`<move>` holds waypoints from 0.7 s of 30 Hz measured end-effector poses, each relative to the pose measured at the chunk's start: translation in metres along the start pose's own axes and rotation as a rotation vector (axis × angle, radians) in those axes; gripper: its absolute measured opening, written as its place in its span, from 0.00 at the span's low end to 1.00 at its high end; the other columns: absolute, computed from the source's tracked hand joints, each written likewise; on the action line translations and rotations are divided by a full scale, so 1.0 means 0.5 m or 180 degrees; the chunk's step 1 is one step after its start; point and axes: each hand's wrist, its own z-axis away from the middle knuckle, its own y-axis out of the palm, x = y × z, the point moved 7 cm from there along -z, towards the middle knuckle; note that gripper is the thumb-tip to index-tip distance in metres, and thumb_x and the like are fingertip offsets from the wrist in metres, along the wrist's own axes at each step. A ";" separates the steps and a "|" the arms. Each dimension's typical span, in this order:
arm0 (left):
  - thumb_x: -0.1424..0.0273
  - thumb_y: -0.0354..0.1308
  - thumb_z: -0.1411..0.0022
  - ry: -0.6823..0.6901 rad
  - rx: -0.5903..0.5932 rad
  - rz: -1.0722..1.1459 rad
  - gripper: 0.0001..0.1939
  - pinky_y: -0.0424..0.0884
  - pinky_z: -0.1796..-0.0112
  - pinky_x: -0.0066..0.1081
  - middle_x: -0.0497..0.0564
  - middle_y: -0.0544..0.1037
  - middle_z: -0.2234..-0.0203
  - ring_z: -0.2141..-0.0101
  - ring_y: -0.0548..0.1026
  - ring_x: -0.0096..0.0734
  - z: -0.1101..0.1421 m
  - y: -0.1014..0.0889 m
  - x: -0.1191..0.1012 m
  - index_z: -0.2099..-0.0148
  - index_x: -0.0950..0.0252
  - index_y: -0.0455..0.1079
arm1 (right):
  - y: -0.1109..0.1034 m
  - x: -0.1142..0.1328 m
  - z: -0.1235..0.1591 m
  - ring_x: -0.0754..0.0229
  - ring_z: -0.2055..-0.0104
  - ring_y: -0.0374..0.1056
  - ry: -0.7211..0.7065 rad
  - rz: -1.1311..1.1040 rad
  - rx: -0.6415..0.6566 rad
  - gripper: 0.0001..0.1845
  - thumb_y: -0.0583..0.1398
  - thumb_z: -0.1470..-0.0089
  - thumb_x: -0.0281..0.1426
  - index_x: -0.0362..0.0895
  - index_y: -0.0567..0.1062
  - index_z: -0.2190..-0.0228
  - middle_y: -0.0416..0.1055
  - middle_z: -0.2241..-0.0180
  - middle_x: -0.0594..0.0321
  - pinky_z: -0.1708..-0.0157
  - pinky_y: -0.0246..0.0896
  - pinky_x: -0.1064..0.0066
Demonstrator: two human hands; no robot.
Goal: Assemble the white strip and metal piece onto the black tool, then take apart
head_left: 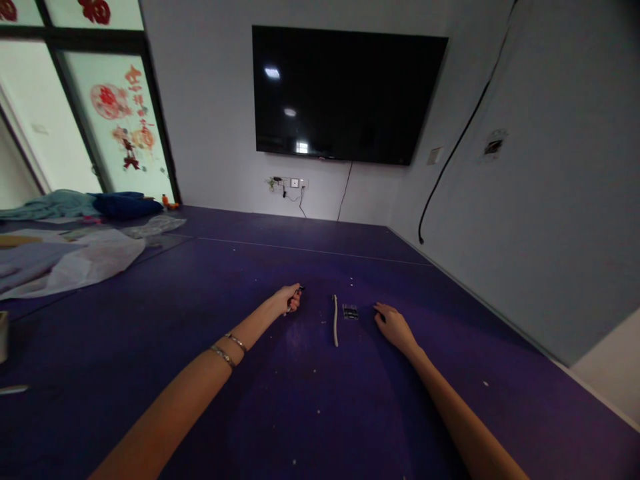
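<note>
My left hand (290, 298) is closed around a small object with a dark tip (302, 288). Part of it shows below the fingers, but its kind is too small to tell. To its right, a thin pale stick-like piece (335, 321) lies lengthwise on the purple surface (280, 413), its far end darker. Beside that is a small flat packet (350, 312), clear with dark contents. My right hand (394, 327) rests on the surface just right of the packet, fingers loosely apart and holding nothing.
White specks are scattered over the surface. Clear plastic sheeting (110, 260) and folded cloths (125, 205) lie at the left, with a pale container (3, 337) nearer. A black cable (463, 137) hangs down the right wall. A television (345, 93) hangs ahead.
</note>
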 end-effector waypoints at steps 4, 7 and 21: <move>0.63 0.41 0.34 -0.0103 -0.0001 0.0003 0.18 0.44 0.89 0.16 0.39 0.52 0.90 0.92 0.50 0.15 -0.013 -0.013 0.007 0.75 0.65 0.55 | 0.001 -0.001 0.000 0.53 0.48 0.62 0.0000 0.0028 -0.0005 0.21 0.49 0.48 0.28 0.35 0.73 0.55 0.68 0.51 0.50 0.47 0.55 0.62; 0.64 0.41 0.34 -0.0183 -0.0018 -0.0004 0.17 0.43 0.89 0.16 0.38 0.51 0.90 0.92 0.49 0.15 -0.015 -0.020 0.015 0.75 0.65 0.54 | 0.002 -0.002 -0.001 0.54 0.48 0.62 -0.0013 0.0037 -0.0004 0.21 0.49 0.48 0.28 0.35 0.73 0.55 0.68 0.51 0.50 0.47 0.55 0.63; 0.62 0.44 0.36 -0.0162 0.0606 0.0065 0.15 0.41 0.89 0.19 0.37 0.50 0.90 0.92 0.47 0.16 0.010 0.003 0.008 0.73 0.63 0.53 | 0.012 -0.011 -0.004 0.54 0.47 0.62 -0.0003 0.0047 0.0024 0.21 0.49 0.48 0.28 0.36 0.73 0.55 0.68 0.51 0.51 0.47 0.55 0.64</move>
